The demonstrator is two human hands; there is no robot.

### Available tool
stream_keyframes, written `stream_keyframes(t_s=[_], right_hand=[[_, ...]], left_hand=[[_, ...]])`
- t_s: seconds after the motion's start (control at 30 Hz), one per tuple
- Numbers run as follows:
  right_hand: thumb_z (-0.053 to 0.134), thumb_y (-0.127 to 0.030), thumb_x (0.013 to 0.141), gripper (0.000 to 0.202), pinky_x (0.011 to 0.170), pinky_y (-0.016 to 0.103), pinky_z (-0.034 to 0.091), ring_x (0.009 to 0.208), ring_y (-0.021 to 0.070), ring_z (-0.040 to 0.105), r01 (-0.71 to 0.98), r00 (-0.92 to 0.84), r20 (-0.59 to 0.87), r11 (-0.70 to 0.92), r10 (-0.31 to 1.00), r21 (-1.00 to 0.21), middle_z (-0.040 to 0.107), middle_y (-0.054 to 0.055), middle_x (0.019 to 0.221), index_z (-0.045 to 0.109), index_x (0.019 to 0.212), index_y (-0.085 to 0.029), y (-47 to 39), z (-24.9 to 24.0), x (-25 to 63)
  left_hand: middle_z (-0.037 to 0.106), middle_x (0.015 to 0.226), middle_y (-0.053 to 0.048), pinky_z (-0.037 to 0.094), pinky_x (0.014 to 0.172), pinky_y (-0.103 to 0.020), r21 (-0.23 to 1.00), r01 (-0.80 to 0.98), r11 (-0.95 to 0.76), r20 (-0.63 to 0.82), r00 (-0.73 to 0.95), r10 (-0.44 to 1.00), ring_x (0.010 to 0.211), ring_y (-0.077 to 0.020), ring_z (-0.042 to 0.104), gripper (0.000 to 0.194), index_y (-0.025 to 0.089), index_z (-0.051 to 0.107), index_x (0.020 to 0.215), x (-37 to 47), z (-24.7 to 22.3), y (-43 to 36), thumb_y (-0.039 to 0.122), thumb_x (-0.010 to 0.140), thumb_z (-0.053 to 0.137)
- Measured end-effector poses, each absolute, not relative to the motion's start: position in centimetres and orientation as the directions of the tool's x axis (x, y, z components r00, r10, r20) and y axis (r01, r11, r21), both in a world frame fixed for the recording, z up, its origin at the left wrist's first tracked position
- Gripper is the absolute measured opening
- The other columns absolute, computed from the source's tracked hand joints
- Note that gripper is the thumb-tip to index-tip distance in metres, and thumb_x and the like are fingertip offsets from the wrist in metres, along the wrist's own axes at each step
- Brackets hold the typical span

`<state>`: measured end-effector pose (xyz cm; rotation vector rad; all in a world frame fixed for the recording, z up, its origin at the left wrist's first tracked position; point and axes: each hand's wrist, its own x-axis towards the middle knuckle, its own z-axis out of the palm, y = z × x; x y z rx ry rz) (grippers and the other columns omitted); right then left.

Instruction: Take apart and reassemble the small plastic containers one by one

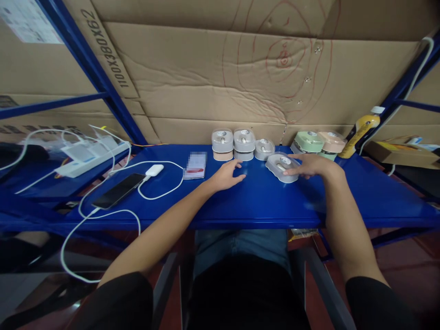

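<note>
Two hands are working the blue metal shelf (240, 206): right hand (309, 166) is resting fingers on a clear-lidded grey round case (282, 167), not really gripping; left hand (227, 175) is lying open beside it. Closing the fingers seems due.

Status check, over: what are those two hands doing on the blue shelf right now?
Left hand open, resting empty on blue shelf. Right hand open, fingers on grey round case. More cases stacked behind; nothing between the hands.
</note>
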<state>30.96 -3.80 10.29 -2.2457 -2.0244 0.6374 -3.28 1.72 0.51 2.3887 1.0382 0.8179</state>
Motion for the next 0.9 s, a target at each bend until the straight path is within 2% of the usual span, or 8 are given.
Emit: stream_keyframes(t_s=[0.13, 0.3, 0.43, 0.5, 0.6, 0.7, 0.8, 0.9], right_hand=[[0.088, -0.07, 0.079, 0.117, 0.064, 0.038, 0.057, 0.068, 0.0286, 0.075, 0.925, 0.129, -0.259, -0.21, 0.957, -0.315, 0.076, 0.004, 0.071, 0.04, 0.174, -0.023, -3.4, 10.2, 31.9], [0.083, -0.065, 0.088, 0.099, 0.071, 0.039, 0.054, 0.07, 0.0289, 0.075, 0.942, 0.198, -0.177, -0.237, 0.964, -0.237, 0.079, 0.009, 0.077, 0.05, 0.167, -0.016, -2.5, 10.0, 32.3], [0.076, -0.056, 0.097, 0.074, 0.081, 0.04, 0.052, 0.087, 0.0324, 0.077, 0.958, 0.254, 0.004, -0.251, 0.967, -0.136, 0.08, 0.014, 0.087, 0.06, 0.152, -0.009, -1.4, 9.1, 31.9], [0.076, -0.05, 0.098, 0.069, 0.081, 0.04, 0.053, 0.09, 0.0334, 0.077, 0.953, 0.275, 0.074, -0.261, 0.959, -0.155, 0.079, 0.015, 0.088, 0.059, 0.147, -0.006, -0.8, 8.3, 31.5], [0.073, -0.04, 0.1, 0.046, 0.081, 0.038, 0.055, 0.088, 0.0305, 0.077, 0.958, 0.214, 0.101, -0.189, 0.971, -0.216, 0.08, 0.014, 0.09, 0.067, 0.135, -0.01, 0.1, 7.0, 31.0], [0.069, -0.035, 0.101, 0.026, 0.085, 0.038, 0.056, 0.095, 0.0298, 0.078, 0.977, 0.081, 0.12, -0.055, 0.989, -0.206, 0.081, 0.015, 0.102, 0.075, 0.115, -0.014, 0.8, 6.0, 30.9], [0.066, -0.036, 0.102, 0.026, 0.093, 0.04, 0.057, 0.107, 0.0322, 0.077, 0.985, -0.045, 0.161, 0.071, 0.986, -0.159, 0.082, 0.017, 0.113, 0.079, 0.112, -0.015, 1.1, 5.4, 30.9], [0.059, -0.036, 0.104, 0.032, 0.096, 0.043, 0.058, 0.109, 0.0332, 0.077, 0.983, -0.091, 0.188, 0.118, 0.978, -0.141, 0.083, 0.016, 0.111, 0.081, 0.116, -0.016, 1.0, 5.3, 30.5]], left_hand=[[0.073, 0.136, -0.018, 0.057, 0.114, -0.056, 0.57, 0.512, -0.643, 0.346, 0.56, 0.753, 0.129, -0.0352, 0.071, 0.052, 0.016, 0.061, 0.138, -3.4, 0.6, 1.8, 0.039, 0.094, 0.074], [0.074, 0.135, -0.018, 0.057, 0.113, -0.057, 0.56, 0.515, -0.649, 0.349, 0.564, 0.748, 0.128, -0.0349, 0.071, 0.051, 0.017, 0.061, 0.138, -3.4, 0.5, 1.9, 0.038, 0.093, 0.074], [0.072, 0.138, -0.02, 0.056, 0.115, -0.056, 0.559, 0.526, -0.641, 0.324, 0.574, 0.752, 0.13, -0.0358, 0.07, 0.054, 0.015, 0.06, 0.14, -3.4, 0.8, 1.7, 0.041, 0.094, 0.073], [0.072, 0.139, -0.019, 0.056, 0.115, -0.057, 0.562, 0.53, -0.635, 0.316, 0.572, 0.757, 0.131, -0.036, 0.07, 0.055, 0.016, 0.06, 0.141, -3.5, 0.8, 1.6, 0.042, 0.095, 0.072], [0.072, 0.139, -0.019, 0.056, 0.114, -0.058, 0.567, 0.523, -0.637, 0.319, 0.573, 0.755, 0.131, -0.0363, 0.069, 0.055, 0.017, 0.06, 0.141, -3.5, 0.8, 1.7, 0.041, 0.094, 0.073], [0.072, 0.138, -0.02, 0.056, 0.115, -0.058, 0.564, 0.517, -0.644, 0.326, 0.576, 0.749, 0.131, -0.0364, 0.069, 0.054, 0.016, 0.06, 0.14, -3.4, 0.7, 1.7, 0.041, 0.094, 0.073], [0.071, 0.139, -0.02, 0.056, 0.114, -0.058, 0.56, 0.527, -0.639, 0.317, 0.576, 0.753, 0.131, -0.0369, 0.069, 0.055, 0.016, 0.06, 0.139, -3.4, 0.7, 1.8, 0.042, 0.093, 0.073], [0.071, 0.139, -0.02, 0.055, 0.113, -0.058, 0.561, 0.527, -0.638, 0.312, 0.579, 0.753, 0.132, -0.0372, 0.069, 0.054, 0.016, 0.06, 0.139, -3.4, 0.7, 1.8, 0.042, 0.093, 0.072]])
